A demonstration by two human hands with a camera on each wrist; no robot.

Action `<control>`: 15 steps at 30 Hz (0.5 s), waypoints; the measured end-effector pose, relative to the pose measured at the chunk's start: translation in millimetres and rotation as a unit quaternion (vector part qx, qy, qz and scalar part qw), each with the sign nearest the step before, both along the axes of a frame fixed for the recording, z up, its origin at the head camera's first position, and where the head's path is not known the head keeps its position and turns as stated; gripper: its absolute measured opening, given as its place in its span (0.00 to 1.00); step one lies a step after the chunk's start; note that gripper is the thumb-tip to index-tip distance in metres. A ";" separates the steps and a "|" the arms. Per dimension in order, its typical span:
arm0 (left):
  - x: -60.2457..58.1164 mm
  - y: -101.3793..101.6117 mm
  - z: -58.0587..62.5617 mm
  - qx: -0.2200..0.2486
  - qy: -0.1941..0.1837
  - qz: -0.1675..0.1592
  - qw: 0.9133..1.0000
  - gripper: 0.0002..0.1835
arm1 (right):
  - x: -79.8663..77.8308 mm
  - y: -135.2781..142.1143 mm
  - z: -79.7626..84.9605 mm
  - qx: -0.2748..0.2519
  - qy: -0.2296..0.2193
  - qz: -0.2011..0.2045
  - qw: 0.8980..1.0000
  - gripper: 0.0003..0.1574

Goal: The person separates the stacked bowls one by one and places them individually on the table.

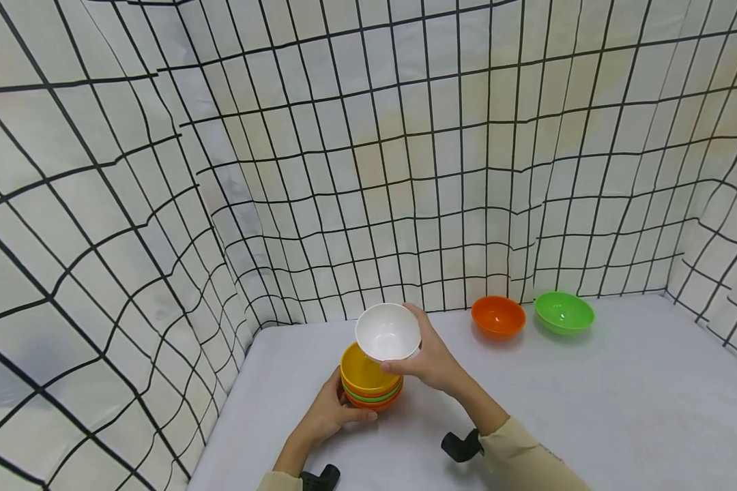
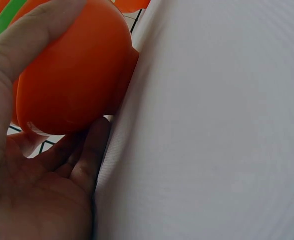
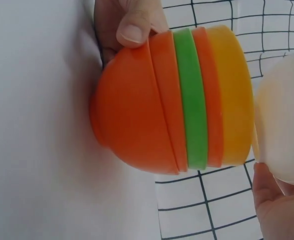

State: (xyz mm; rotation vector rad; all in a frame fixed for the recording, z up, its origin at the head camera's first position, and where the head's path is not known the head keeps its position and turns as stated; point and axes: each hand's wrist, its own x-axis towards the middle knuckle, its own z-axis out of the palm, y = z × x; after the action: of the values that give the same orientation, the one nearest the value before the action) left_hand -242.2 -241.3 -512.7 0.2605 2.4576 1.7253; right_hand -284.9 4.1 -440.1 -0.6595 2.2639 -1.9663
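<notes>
A stack of nested bowls stands on the table, with a yellow bowl (image 1: 368,375) on top and orange and green rims below it. My left hand (image 1: 329,411) holds the stack from the left, its thumb against the lowest orange bowl (image 3: 134,107) and its fingers around the far side. Above the stack, tilted, is a white bowl (image 1: 387,332), which my right hand (image 1: 430,358) grips by its right side between thumb and fingers. In the right wrist view the white bowl is close to the yellow rim; whether they touch I cannot tell.
Farther back to the right, an orange bowl (image 1: 499,316) and a green bowl (image 1: 564,314) sit side by side on the white table (image 1: 651,409). A white wall covering with black grid lines (image 1: 393,170) rises behind the table and on both sides.
</notes>
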 end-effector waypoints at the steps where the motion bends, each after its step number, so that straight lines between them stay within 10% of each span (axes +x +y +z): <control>1: 0.0 0.0 0.0 0.000 0.001 -0.001 1.000 0.55 | -0.5 1.0 0.9 0.001 0.000 -0.003 1.000 0.73; 15: -0.3 0.1 -0.5 0.015 -0.002 0.000 1.000 0.56 | -10.0 17.1 5.8 -0.001 0.010 -0.026 1.000 0.72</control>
State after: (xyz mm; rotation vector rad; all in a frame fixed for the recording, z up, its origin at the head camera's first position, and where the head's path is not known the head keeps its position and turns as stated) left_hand -242.5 -241.2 -513.2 0.2606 2.4294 1.7623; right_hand -294.9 21.2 -434.3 -0.6298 2.3124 -1.9947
